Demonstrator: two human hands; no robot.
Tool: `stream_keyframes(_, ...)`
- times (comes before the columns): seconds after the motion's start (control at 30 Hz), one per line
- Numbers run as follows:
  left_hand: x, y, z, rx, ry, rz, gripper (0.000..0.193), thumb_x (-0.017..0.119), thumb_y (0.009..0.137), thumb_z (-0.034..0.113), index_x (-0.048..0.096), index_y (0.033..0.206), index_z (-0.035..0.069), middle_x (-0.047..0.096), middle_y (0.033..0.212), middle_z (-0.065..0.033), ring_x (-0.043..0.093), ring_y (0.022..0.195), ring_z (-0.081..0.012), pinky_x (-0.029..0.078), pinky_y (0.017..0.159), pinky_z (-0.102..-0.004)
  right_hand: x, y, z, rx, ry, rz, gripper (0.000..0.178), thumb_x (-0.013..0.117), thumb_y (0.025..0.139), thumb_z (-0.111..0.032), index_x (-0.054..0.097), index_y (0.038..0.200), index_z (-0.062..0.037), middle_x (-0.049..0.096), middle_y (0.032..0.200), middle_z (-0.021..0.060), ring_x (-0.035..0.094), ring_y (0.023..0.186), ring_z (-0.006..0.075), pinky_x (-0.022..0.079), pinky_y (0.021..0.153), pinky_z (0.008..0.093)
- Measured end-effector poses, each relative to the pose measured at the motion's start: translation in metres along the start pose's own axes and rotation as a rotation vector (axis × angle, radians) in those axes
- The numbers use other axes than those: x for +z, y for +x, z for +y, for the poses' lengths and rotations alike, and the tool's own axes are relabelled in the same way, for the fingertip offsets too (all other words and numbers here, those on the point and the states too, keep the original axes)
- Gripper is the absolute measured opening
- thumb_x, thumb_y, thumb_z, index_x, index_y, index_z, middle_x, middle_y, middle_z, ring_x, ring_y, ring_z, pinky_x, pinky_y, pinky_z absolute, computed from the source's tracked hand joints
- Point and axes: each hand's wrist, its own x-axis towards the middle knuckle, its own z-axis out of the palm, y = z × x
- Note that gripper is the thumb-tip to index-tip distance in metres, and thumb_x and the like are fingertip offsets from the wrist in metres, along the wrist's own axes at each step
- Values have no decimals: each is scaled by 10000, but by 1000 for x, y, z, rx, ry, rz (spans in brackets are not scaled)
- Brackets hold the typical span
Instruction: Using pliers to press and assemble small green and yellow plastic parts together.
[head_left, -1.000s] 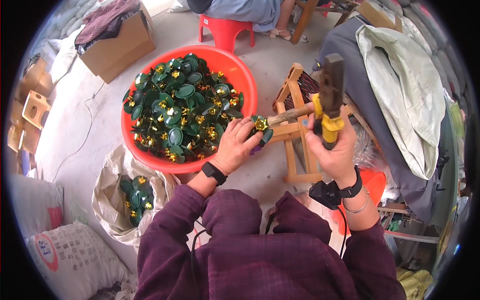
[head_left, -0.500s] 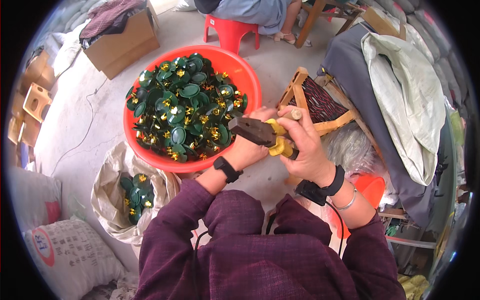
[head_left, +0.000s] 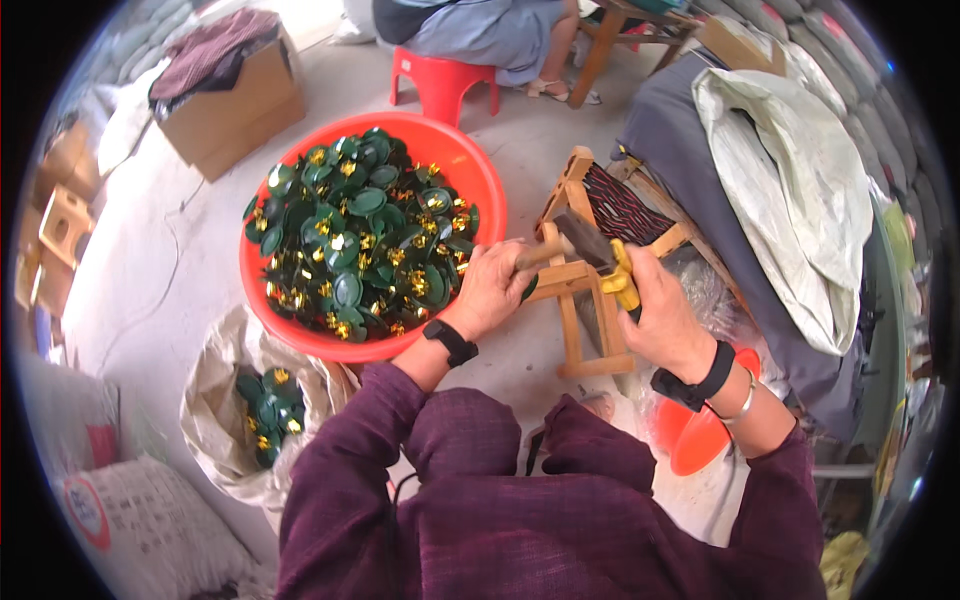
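Note:
My left hand [head_left: 490,287] is closed around a short round wooden stick [head_left: 538,256], beside the right side of the red basin [head_left: 490,190]. A sliver of something dark green [head_left: 530,288] shows under its fingers. My right hand [head_left: 662,305] grips pliers [head_left: 588,240] with dark metal jaws and yellow handles, the jaws pointing up and left near the stick's far end. Heaped in the basin are dark green round pieces [head_left: 348,290] with gold foil parts. Behind the pliers, a wooden folding stool [head_left: 590,365] with a dark woven seat lies tipped over.
At the left, an open woven sack [head_left: 215,430] holds more green pieces. A cardboard box [head_left: 240,115] with cloth stands far left. A seated person is on a red stool [head_left: 445,85] beyond the basin. White sacking [head_left: 790,200] lies over grey cloth at right; an orange-red container [head_left: 700,440] is by my right forearm.
My hands have moved apart: the right, with the pliers, went right; the left stays by the basin, now holding the stick. The pliers' jaws have swung upward. The view has shifted slightly.

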Motion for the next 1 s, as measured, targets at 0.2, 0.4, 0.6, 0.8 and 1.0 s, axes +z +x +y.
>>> stream_keyframes(0.2, -16, 2, 14, -60, 37, -88, 143, 612, 842, 145, 590, 978, 110, 590, 887, -73, 572, 920, -285, 381, 787, -415, -9, 15, -28, -182, 205, 144, 573, 664, 593, 48, 522, 1146, -8, 499, 1193, 178, 582, 1006, 339, 488, 796, 405)
stream_keyframes(0.4, -29, -3, 12, -150, -116, -3, 232, 694, 729, 78, 616, 946, 58, 633, 841, -115, 628, 799, -321, 493, 683, -399, 41, 42, -58, -268, 439, 68, 569, 611, 609, 82, 544, 1165, -20, 461, 1196, 172, 525, 1108, 316, 448, 926, 353)
stream_keyframes(0.6, -174, -115, -4, -480, 178, 216, 239, 670, 758, -2, 609, 983, 49, 631, 885, -94, 644, 775, -186, 525, 681, -320, 27, 33, -54, -130, 733, 220, 502, 586, 676, 73, 541, 1172, 5, 486, 1179, 151, 515, 1100, 247, 419, 923, 319)
stream_keyframes(0.8, -245, -186, -21, -657, 1029, -57, 396, 729, 716, 265, 674, 1075, 107, 665, 1056, -83, 559, 1122, -287, 406, 944, -437, 24, 11, -25, 8, 799, 219, 481, 539, 741, 123, 511, 1206, 4, 469, 1151, 90, 540, 865, 119, 480, 727, 244)
stream_keyframes(1.0, -181, -152, -84, -912, 881, -503, 443, 721, 722, 299, 603, 1076, 59, 671, 985, -154, 626, 987, -322, 485, 824, -483, 26, 14, -39, 20, 783, 187, 501, 549, 728, 120, 526, 1213, -3, 451, 1217, 95, 540, 884, 115, 475, 741, 254)
